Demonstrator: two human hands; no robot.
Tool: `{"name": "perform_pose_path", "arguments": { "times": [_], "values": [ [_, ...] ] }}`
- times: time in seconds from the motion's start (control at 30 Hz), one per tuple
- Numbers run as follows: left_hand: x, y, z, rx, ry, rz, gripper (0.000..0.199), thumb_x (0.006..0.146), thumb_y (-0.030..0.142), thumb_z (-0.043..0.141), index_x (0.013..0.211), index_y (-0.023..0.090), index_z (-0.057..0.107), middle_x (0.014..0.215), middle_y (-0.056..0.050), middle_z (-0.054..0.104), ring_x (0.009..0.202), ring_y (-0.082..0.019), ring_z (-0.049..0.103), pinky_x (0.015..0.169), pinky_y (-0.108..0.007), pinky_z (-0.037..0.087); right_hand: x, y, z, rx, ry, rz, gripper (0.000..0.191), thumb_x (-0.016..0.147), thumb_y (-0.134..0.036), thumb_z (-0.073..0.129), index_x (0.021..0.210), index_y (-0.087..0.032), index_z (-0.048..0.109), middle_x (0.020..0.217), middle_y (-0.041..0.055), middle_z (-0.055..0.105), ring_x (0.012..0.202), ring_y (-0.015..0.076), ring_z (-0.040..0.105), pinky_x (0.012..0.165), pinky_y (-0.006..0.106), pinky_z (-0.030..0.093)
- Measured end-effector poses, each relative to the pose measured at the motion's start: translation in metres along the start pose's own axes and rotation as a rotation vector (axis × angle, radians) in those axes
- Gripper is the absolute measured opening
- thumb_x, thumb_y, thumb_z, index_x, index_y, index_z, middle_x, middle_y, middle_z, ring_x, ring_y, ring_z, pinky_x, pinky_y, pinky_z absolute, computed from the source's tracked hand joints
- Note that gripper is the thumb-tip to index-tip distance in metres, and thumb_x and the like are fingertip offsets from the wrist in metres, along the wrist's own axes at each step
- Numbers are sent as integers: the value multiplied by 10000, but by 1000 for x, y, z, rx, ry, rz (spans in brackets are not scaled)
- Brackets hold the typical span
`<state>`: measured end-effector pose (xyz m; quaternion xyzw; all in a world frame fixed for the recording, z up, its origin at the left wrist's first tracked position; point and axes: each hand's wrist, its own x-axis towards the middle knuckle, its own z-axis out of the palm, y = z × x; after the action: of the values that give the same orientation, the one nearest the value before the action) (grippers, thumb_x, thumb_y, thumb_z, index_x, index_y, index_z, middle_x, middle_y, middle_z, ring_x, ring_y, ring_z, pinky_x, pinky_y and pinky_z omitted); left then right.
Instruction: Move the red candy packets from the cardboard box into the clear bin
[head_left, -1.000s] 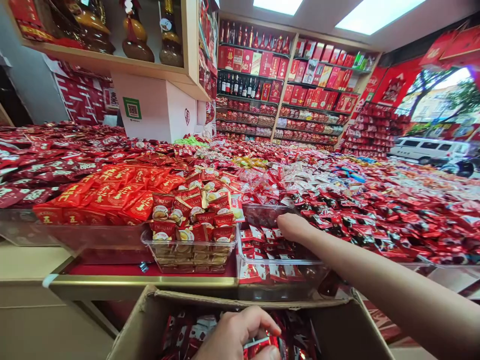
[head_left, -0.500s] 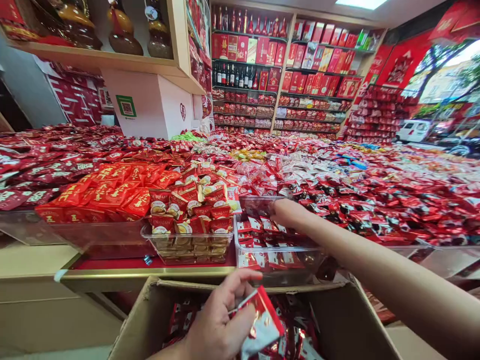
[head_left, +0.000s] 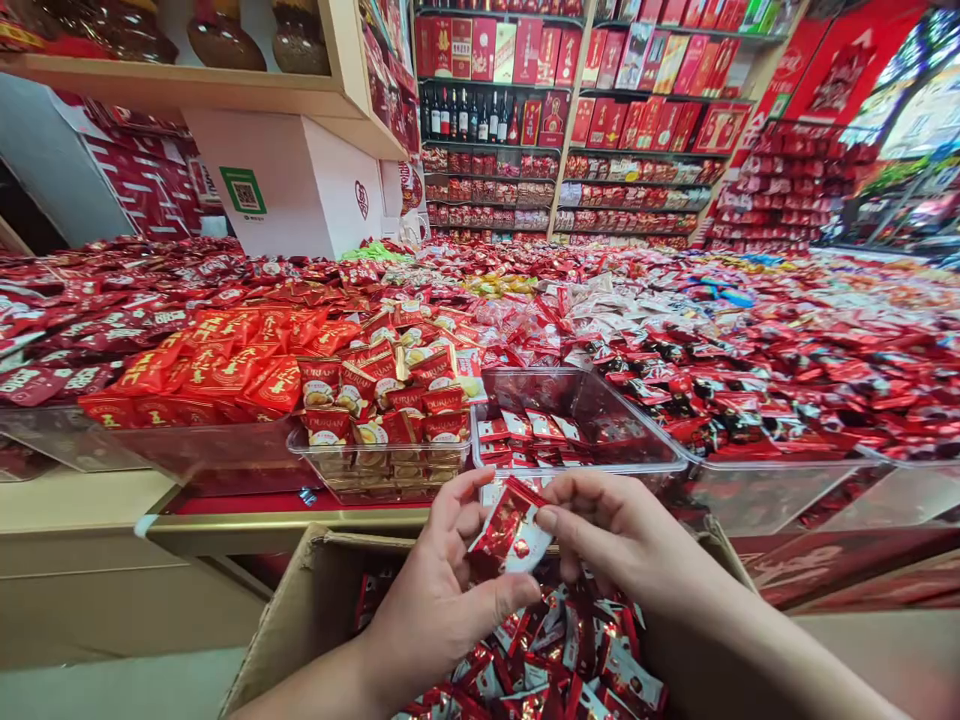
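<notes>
A red-and-white wrapped candy (head_left: 513, 532) is held between my two hands, above an open cardboard box. My left hand (head_left: 424, 605) cups it from the left, fingers curled behind it and thumb below. From the right, the thumb and fingers of my right hand (head_left: 637, 530) pinch its edge. Loose candies in similar wrappers (head_left: 555, 660) fill the bottom of the cardboard box (head_left: 279, 612). Just beyond my hands stands a clear plastic bin (head_left: 637, 415), with matching candies (head_left: 532, 430) lined up in rows on its left side.
Left of that bin, a clear tub (head_left: 390, 478) is stacked with durian-labelled packets (head_left: 375, 400). Bright red packets (head_left: 217, 365) stand farther left. Heaps of candies (head_left: 787, 400) spread right and behind. A white pillar (head_left: 277, 185) and stocked shelves (head_left: 562, 130) rise at the back.
My right hand has come back from the clear bin to the candy in my left hand and now pinches it. My left hand has risen slightly with the candy. The view has tilted down.
</notes>
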<state>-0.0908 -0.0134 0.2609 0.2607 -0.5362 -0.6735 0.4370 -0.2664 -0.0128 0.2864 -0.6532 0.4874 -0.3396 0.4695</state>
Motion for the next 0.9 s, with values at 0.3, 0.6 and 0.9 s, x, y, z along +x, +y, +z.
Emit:
{"name": "perform_pose_path", "arguments": {
  "times": [0.3, 0.6, 0.9],
  "values": [
    [0, -6, -1, 233, -198, -219, 392, 731, 64, 581, 979, 240, 332, 891, 30, 565, 695, -72, 518, 562, -176, 353, -26, 3, -3, -420, -38, -397, 275, 841, -109, 455, 1049, -256, 559, 1017, 42, 582, 939, 145, 538, 816, 263, 440],
    [0, -4, -8, 290, -285, -258, 320, 893, 463, 338, 1073, 202, 384, 883, -34, 578, 647, -107, 557, 588, -234, 391, -20, -22, -55, -445, 122, -285, 148, 827, -247, 516, 870, -230, 657, 791, 24, 645, 719, 138, 596, 635, 228, 465],
    [0, -20, -11, 972, -624, 29, 217, 823, 257, 498, 1009, 203, 595, 813, -24, 657, 653, -127, 570, 582, -180, 427, 62, -29, -91, -844, -80, 283, 216, 710, -139, 578, 856, -201, 725, 744, 9, 708, 696, 177, 627, 647, 259, 485]
  ]
}}
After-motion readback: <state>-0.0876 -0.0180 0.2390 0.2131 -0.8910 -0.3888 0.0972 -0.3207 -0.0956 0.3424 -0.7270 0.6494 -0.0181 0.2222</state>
